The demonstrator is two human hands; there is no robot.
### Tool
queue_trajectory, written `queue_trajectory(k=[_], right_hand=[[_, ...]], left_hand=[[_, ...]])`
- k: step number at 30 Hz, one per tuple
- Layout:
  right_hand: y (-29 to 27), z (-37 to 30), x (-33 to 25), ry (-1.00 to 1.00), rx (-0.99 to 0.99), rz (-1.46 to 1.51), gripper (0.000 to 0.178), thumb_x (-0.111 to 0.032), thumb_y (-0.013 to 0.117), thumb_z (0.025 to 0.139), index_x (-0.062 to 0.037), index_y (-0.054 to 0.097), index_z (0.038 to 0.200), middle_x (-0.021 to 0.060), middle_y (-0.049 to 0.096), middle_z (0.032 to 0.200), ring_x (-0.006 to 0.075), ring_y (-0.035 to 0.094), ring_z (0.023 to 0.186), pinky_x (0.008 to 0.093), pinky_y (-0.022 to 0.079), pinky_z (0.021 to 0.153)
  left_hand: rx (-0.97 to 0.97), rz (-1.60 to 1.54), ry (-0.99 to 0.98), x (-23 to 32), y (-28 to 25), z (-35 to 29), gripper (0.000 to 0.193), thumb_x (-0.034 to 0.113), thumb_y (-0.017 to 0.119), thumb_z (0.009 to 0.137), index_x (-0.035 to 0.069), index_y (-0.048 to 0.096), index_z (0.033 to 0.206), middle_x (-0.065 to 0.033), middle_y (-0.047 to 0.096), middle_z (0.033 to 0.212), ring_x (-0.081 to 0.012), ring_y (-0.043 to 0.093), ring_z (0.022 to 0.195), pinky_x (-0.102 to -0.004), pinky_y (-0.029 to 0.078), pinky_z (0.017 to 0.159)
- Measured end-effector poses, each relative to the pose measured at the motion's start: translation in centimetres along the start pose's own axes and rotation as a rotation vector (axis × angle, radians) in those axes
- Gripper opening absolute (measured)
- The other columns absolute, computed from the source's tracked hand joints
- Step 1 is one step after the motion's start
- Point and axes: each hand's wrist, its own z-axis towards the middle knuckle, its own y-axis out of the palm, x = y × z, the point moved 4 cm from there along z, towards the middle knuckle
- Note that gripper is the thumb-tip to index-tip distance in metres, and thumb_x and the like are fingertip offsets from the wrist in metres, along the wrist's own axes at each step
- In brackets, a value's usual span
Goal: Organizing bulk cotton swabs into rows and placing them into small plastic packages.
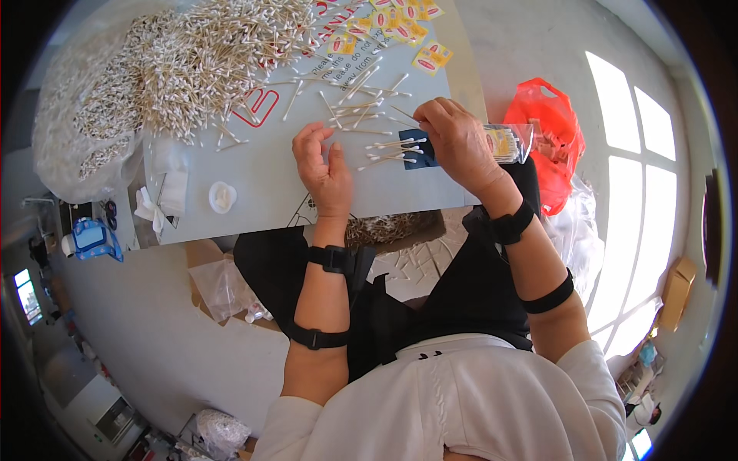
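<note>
My right hand [461, 142] is over the table's right part, its thumb and fingertips pinched on the end of a thin cotton swab [403, 113]. Loose cotton swabs [396, 146] lie just left of it, some across a dark blue patch [419, 159]. Beside its wrist is a clear packet of cotton swabs [503, 144], partly hidden by the hand. My left hand [323, 170] hovers palm inward left of the loose swabs, fingers bent and thumb apart, with nothing seen in it. More scattered swabs [357, 111] lie beyond, between the hands.
A large heap of cotton swabs [207, 61] spills from a clear bag [58, 146] at the far left. Yellow-and-white printed cards [400, 27] lie at the back. A small white dish [223, 197] stands near the front edge. A red plastic bag [550, 127] hangs beyond the table's right side.
</note>
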Motion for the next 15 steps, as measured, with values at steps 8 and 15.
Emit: queue_trajectory(k=[8,15], right_hand=[[2.3,-2.8,3.5,0.585,0.326,0.685,0.003,-0.002,0.059,0.091,-0.0008,0.056,0.093,0.0098,0.064,0.077,0.0171,0.063,0.07,0.0291,0.05,0.066],[0.3,-4.0,-0.9,0.246,-0.325,0.596,0.005,-0.002,0.063,0.087,0.0005,0.058,0.088,0.0099,0.06,0.073,0.0215,0.063,0.069,0.0328,0.048,0.064]], left_hand=[[0.0,0.036,0.094,0.3,0.6,0.0,0.028,-0.003,0.063,0.08,0.006,0.059,0.106,-0.0092,0.059,0.118,-0.024,0.056,0.103,-0.034,0.049,0.079],[0.077,-0.048,-0.003,-0.6,-0.1,0.3,0.027,-0.006,0.061,0.08,0.004,0.058,0.106,-0.0087,0.059,0.111,-0.0206,0.057,0.091,-0.0309,0.048,0.073]])
